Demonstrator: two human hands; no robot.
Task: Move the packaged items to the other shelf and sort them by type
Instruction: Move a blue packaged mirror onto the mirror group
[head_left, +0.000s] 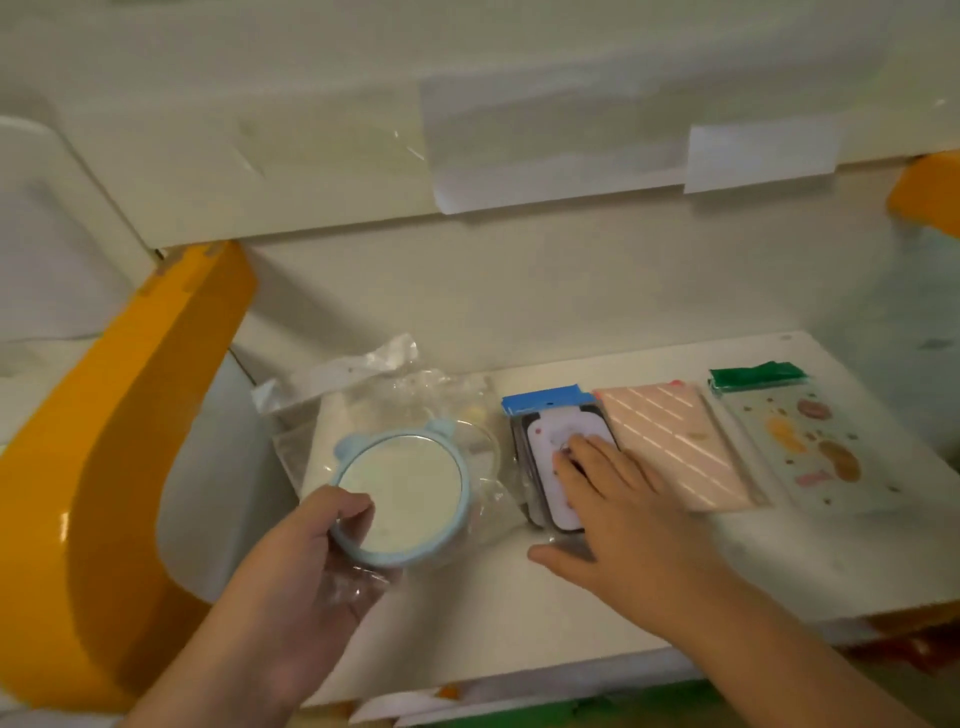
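Observation:
A round blue mirror (402, 488) with small ears, wrapped in clear plastic, is held at its near-left rim by my left hand (306, 561), just above the white shelf (727, 566). My right hand (618, 499) lies flat with straight fingers on a phone case pack with a blue header (550, 426). To its right lie a pink striped case pack (675, 441) and a pale speckled case pack with a green header (800, 436).
More clear plastic packaging (395, 384) is piled behind the mirror. A yellow curved support (130, 441) rises at the left. The shelf above (363, 171) overhangs, with paper labels (758, 156) taped on its front edge.

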